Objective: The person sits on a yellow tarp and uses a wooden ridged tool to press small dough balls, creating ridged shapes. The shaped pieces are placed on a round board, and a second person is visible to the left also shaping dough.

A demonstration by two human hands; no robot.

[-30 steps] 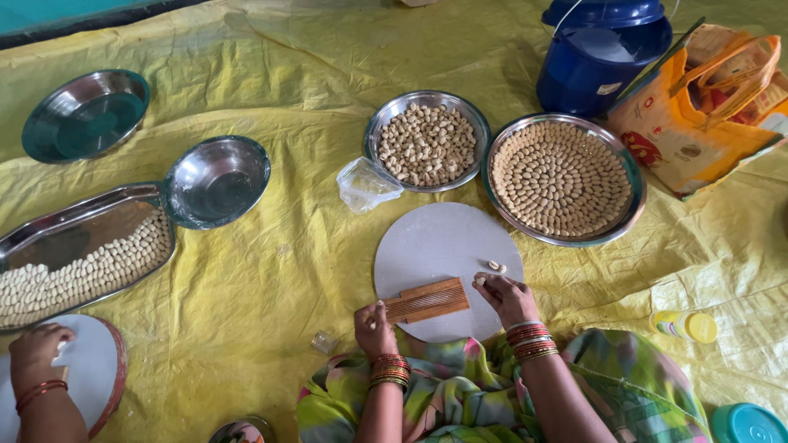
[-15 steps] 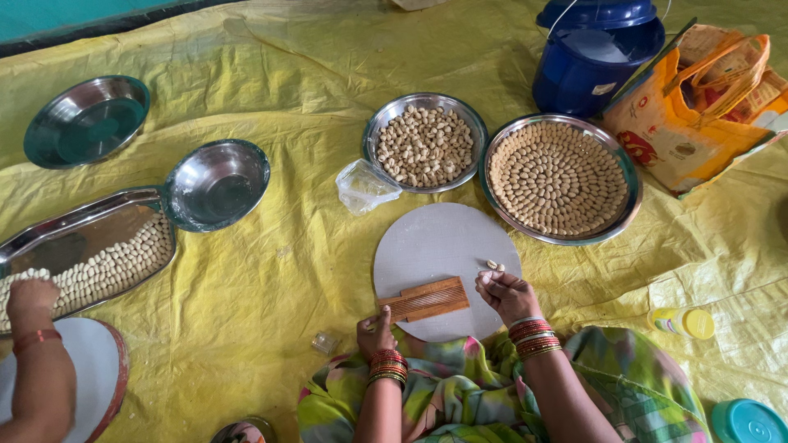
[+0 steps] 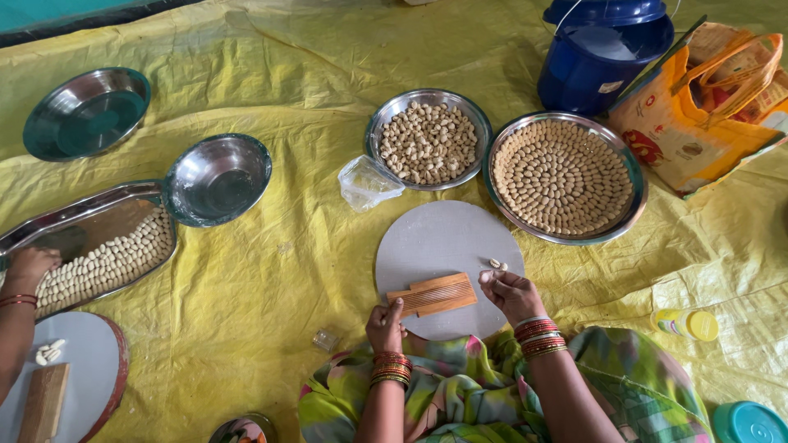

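Note:
My left hand (image 3: 386,324) grips the handle end of a ridged wooden paddle (image 3: 433,294) that lies on a round grey board (image 3: 435,242). My right hand (image 3: 510,293) rests on the board at the paddle's right end, fingers curled around a small piece of pale dough. Two small shaped dough pieces (image 3: 497,264) lie on the board just above that hand. Beyond the board stand a steel bowl of loose dough shells (image 3: 428,141) and a wide steel plate (image 3: 563,176) with shells laid in rings.
Another person's hand (image 3: 29,267) reaches over an oval steel tray (image 3: 86,246) of shells at left, with their own board (image 3: 70,373) and wooden paddle (image 3: 43,402). Two empty steel bowls (image 3: 217,176) sit upper left. A blue bucket (image 3: 603,49) and orange bag (image 3: 706,102) stand upper right.
The other person's hand has moved from their board up to the oval tray. My right hand has shifted slightly down along the paddle's end. My left hand stays put.

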